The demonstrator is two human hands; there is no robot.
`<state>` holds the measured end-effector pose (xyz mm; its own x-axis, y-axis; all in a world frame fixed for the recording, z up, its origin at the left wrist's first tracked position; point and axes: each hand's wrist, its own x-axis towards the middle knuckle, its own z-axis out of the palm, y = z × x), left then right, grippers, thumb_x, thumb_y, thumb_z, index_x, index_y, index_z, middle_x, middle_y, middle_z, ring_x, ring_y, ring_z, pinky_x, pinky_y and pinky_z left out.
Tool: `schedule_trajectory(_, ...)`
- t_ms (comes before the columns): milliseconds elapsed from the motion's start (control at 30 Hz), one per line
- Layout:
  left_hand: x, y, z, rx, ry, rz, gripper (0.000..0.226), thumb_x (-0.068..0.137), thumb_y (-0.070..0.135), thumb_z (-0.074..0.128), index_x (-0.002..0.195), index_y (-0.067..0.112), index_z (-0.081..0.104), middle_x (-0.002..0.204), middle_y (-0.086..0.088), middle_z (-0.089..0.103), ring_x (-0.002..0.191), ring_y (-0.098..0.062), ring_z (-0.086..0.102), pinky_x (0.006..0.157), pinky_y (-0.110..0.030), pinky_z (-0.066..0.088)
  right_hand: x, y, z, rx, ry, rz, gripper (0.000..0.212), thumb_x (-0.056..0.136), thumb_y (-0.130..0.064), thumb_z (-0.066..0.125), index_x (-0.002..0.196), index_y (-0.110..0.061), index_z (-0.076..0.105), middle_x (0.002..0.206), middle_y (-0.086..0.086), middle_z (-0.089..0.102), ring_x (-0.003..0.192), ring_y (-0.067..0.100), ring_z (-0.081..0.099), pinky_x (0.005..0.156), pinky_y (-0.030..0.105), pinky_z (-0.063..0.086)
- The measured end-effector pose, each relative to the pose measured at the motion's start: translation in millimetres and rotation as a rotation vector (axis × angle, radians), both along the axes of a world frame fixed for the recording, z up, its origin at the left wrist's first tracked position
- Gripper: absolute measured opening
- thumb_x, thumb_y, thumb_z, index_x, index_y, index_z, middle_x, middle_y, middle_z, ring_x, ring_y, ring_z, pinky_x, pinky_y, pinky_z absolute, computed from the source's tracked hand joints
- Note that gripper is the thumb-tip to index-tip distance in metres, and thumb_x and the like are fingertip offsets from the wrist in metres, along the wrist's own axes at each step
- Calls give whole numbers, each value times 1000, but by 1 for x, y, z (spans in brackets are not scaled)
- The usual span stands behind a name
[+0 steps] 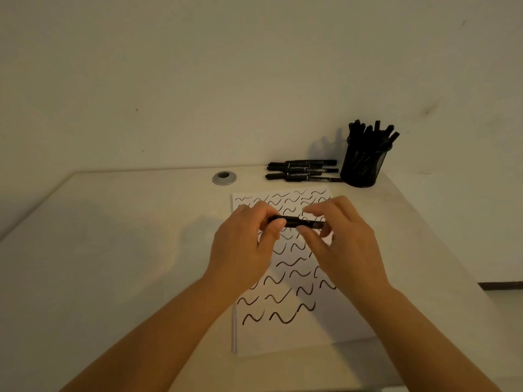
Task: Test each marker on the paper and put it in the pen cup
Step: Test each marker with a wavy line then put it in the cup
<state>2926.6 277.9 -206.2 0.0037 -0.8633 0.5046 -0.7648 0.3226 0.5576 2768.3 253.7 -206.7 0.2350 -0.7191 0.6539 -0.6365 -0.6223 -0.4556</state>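
Open desk surface (119,236) lies left of the paper (283,335). At the far right corner, the pen cup (362,168) stands against the wall, with loose markers (302,171) lying just left of it, flanking that approach.

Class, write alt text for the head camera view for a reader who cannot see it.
Two hands, left hand and right hand, hold a black marker level above squiggle-covered paper. Behind lie more markers beside a full mesh pen cup.
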Motion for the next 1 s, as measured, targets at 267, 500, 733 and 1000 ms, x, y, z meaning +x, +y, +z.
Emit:
schedule_trajectory(267, -25, -40, 39, -81, -59, -132, 42, 84, 50, 33, 98, 19, 58, 76, 12, 60, 66, -5, 56, 59, -13, 43, -17, -45, 24, -37, 234, 59, 16, 79, -18, 70, 94, -14, 64, 81, 0, 64, 64, 14, 59, 55, 23, 48)
schedule_trajectory(500, -26, -121, 40, 61, -85, -80, 28, 89, 33, 51, 116, 27, 45, 86, 20, 52, 78, -1, 54, 66, -23, 47, -57, -111, 58, 212, -72, -58, 17, 84, -23, 63, 101, -21, 59, 80, -16, 57, 71, -4, 52, 63, 8, 37)
schedule_trajectory(733, -12, -196, 9, 281, -353, -30, 23, 90, 25, 52, 113, 23, 54, 112, 3, 55, 99, -14, 51, 80, -30, 46, -94, -167, 96, 252, -449, -147, 17, 86, -25, 62, 98, -27, 51, 82, -13, 60, 73, -1, 56, 47, 4, 39)
schedule_trajectory(1000, -13, -226, -12, 335, -539, -53, 27, 90, 33, 52, 114, 22, 58, 114, -1, 56, 103, -19, 49, 79, -32, 46, -103, -200, 96, 218, -619, -199, 20, 88, -22, 58, 105, -25, 48, 90, -4, 61, 81, 8, 59, 43, 2, 38)
